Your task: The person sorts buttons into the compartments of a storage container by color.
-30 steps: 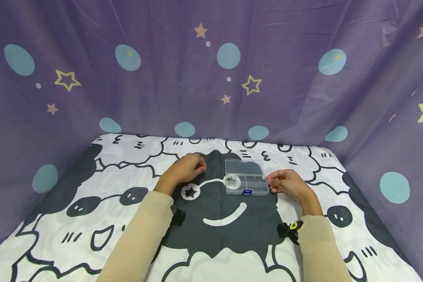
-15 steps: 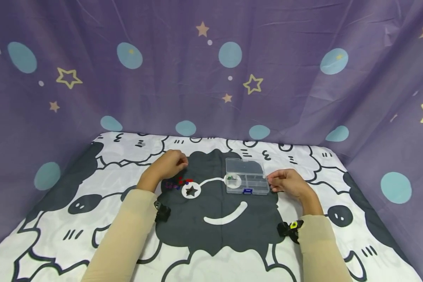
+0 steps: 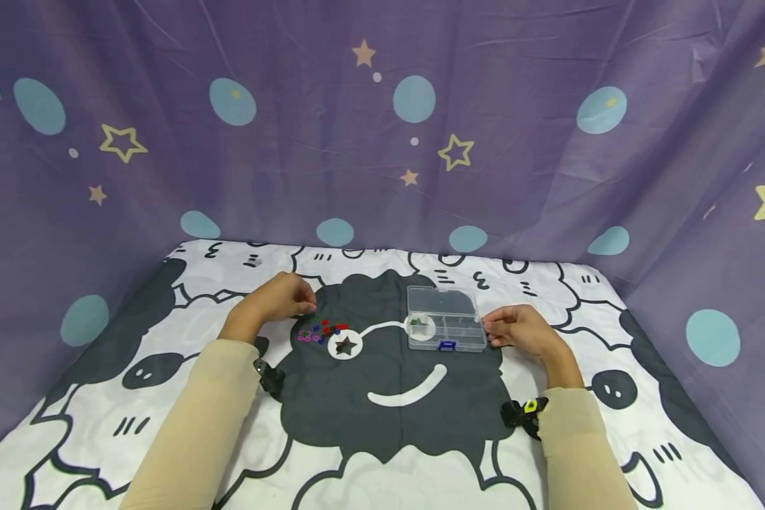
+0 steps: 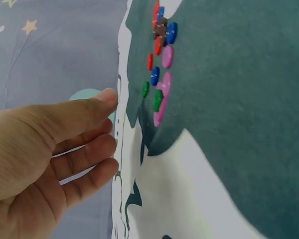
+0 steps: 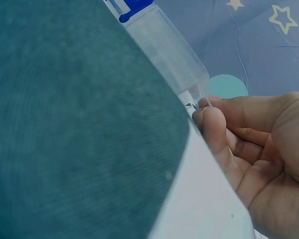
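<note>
A clear plastic compartment box (image 3: pixel 465 338) stands with its lid (image 3: pixel 442 302) tipped back and a blue clasp (image 3: pixel 447 346) at its front. Small green pieces (image 3: pixel 416 323) show in its left part. My right hand (image 3: pixel 523 331) pinches the box's right end between thumb and fingers, also seen in the right wrist view. My left hand (image 3: pixel 279 297) hovers just behind and left of a loose cluster of small buttons (image 3: pixel 326 330), red, blue, green, pink and brown. In the left wrist view its thumb and loosely bent fingers are apart, with nothing visible between them.
A bedcover (image 3: pixel 395 425) printed with dark and white cartoon sheep lies under everything. Behind and at the sides hangs a purple curtain (image 3: pixel 293 177) with stars and blue spots. Each wrist bears a black camera mount, such as the left one (image 3: pixel 269 377).
My left hand has moved left, away from the box, past the buttons, which it hid at first and which now show. My right hand has stayed at the box's right end.
</note>
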The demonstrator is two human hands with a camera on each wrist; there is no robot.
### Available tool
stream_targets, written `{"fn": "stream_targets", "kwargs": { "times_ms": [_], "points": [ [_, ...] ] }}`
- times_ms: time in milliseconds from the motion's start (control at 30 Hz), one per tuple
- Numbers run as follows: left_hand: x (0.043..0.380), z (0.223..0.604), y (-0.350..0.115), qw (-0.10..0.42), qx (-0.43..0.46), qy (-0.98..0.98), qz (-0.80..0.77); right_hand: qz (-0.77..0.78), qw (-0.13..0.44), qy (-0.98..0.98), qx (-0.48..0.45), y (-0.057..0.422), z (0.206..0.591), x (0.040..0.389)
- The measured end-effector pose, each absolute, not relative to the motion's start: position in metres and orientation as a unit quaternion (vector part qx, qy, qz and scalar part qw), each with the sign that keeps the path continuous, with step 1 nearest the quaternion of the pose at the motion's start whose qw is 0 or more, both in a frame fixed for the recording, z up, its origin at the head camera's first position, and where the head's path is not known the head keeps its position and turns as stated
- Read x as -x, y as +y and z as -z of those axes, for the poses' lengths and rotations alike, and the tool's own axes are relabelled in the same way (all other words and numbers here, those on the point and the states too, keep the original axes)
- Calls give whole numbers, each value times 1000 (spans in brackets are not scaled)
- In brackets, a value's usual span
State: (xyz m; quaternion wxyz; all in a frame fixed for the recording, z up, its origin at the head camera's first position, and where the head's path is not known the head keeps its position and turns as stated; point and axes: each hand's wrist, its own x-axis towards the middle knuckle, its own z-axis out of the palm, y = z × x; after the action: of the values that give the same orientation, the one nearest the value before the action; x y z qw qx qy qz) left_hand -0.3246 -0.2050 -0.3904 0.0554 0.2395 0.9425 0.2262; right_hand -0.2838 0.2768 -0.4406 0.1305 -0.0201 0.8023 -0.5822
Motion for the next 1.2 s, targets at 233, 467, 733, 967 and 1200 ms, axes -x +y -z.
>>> {"fn": "stream_targets", "kwargs": {
  "times_ms": [233,467,733,967,1200],
  "points": [
    [324,393,-205,81,-249,941,-214,585,134,800,15,276,439,284],
    [326,395,-201,106,-238,942,-211,594,138,793,16,277,439,284],
    [326,398,-200,100,-257,939,-205,590,138,795,17,278,440,284],
    [323,397,-201,94,-273,937,-198,586,133,799,21,277,441,284],
    [322,397,-202,92,-267,938,-201,595,140,791,19,277,441,284]
  ]
}}
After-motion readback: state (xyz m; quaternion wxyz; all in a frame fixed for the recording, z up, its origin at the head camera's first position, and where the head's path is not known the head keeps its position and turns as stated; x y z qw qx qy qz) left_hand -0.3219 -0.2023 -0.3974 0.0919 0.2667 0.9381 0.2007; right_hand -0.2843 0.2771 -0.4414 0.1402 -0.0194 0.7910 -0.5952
